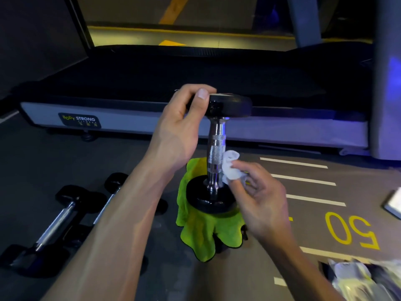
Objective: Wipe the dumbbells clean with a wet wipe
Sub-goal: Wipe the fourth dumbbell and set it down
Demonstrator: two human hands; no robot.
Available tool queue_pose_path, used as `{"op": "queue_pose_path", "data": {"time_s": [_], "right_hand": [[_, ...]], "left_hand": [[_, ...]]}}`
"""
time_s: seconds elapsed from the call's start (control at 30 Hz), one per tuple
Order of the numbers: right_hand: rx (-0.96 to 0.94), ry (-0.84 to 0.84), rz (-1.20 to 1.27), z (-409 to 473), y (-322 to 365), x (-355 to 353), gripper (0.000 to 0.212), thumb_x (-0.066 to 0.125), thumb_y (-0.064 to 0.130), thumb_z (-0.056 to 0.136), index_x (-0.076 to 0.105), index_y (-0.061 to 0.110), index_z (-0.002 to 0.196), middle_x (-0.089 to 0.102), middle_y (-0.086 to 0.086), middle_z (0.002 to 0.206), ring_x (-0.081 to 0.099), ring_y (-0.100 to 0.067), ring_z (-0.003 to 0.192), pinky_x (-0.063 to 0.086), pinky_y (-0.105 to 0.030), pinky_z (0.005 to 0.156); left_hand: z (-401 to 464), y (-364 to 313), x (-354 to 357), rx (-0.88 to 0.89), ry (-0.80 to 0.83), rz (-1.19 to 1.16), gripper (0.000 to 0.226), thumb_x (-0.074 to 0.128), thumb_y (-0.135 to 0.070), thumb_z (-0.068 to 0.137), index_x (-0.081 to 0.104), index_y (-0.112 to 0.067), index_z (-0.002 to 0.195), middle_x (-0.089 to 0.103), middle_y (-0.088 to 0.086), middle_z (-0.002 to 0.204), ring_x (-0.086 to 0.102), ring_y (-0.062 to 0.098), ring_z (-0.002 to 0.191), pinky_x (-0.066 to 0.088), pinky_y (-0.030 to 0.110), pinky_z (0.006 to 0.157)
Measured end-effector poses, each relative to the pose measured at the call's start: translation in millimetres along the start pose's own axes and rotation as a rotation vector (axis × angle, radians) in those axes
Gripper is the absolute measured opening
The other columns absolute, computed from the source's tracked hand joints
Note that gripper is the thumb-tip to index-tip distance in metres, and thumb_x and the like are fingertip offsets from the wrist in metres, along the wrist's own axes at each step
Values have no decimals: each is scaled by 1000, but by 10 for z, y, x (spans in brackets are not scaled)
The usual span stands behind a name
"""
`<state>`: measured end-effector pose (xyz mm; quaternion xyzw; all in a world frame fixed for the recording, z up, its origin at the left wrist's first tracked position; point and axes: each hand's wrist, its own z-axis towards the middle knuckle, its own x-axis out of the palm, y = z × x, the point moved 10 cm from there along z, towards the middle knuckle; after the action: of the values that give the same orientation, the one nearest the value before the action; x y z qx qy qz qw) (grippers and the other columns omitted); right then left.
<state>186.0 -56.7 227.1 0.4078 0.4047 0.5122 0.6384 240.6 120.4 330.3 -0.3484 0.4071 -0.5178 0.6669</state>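
Note:
A black dumbbell (pixel 216 146) with a chrome knurled handle stands upright on its lower head, which rests on a lime-green cloth (pixel 204 229). My left hand (pixel 184 124) grips the upper head from the left side, thumb on top. My right hand (pixel 258 198) pinches a crumpled white wet wipe (pixel 231 168) and presses it against the right side of the handle, low down. Two more dumbbells (pixel 58 220) lie on the floor at the left.
A treadmill (pixel 138 122) with a grey side rail runs across behind the dumbbell. The grey floor has white lines and a yellow "50" (pixel 351 231) at the right. A plastic packet (pixel 360 276) lies at the bottom right, and a white flat object (pixel 393 203) sits at the right edge.

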Motion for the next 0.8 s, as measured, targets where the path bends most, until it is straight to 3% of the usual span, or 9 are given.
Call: {"op": "queue_pose_path", "data": {"time_s": [0.1,0.17,0.27,0.37,0.43,0.5,0.63,0.73,0.8], "right_hand": [[132,-85,170,56,-72,-275,26,69,-7,91,74,18,96,80,4,90,74,-9,88,57,-23,82],[132,-114,144,71,-42,-387,31,69,-8,90,75,23,91,79,-1,88,71,-13,82,56,-24,74],[-49,-27,-119,-2,207,-270,28,70,3,88,75,30,93,75,3,96,72,-12,90,57,-31,79],[-300,188,-385,-193,471,208,21,65,8,89,73,20,103,61,6,114,60,-3,106,46,-15,90],[-427,331,-641,-314,513,549,14,59,19,96,71,21,103,57,7,118,53,-11,114,46,-23,98],[-464,385,-780,-364,443,665,22,52,29,101,72,19,102,59,5,117,53,-18,116,48,-35,97],[-340,338,-490,-238,313,394,19,58,18,98,72,29,102,61,8,111,57,-12,110,45,-25,96],[-205,292,-354,-95,144,243,15,59,14,96,72,20,98,62,7,108,62,-9,108,46,-23,94],[-154,299,-343,-43,90,237,15,59,16,96,74,16,97,63,8,107,63,-10,108,48,-24,93]], "left_hand": [[-24,-16,26,-22,28,5,26,47,-39,105,68,-26,113,68,3,117,59,0,104,39,11,91],[-61,-14,27,-24,29,57,23,56,-48,99,66,-32,114,67,-9,114,59,-1,105,40,14,91],[-105,-50,33,22,26,191,35,67,-56,94,60,-34,120,65,-11,119,61,1,112,44,17,97],[-88,-76,48,32,27,207,36,68,-55,94,59,-33,121,65,-10,122,61,1,112,44,19,97],[-80,-66,53,27,25,204,36,67,-55,94,59,-33,121,65,-10,121,61,1,110,44,18,95],[-85,-60,47,31,19,192,37,67,-56,93,60,-32,120,65,-9,119,61,2,108,44,19,95],[-62,-57,45,25,31,133,37,70,-52,89,61,-29,117,67,-9,113,62,2,100,47,20,91],[-23,-41,46,21,66,67,36,72,-49,88,61,-27,115,68,-8,109,65,1,96,48,21,88],[-3,0,54,16,96,13,38,72,-50,85,62,-28,115,68,-8,108,66,5,98,53,35,95]]}}
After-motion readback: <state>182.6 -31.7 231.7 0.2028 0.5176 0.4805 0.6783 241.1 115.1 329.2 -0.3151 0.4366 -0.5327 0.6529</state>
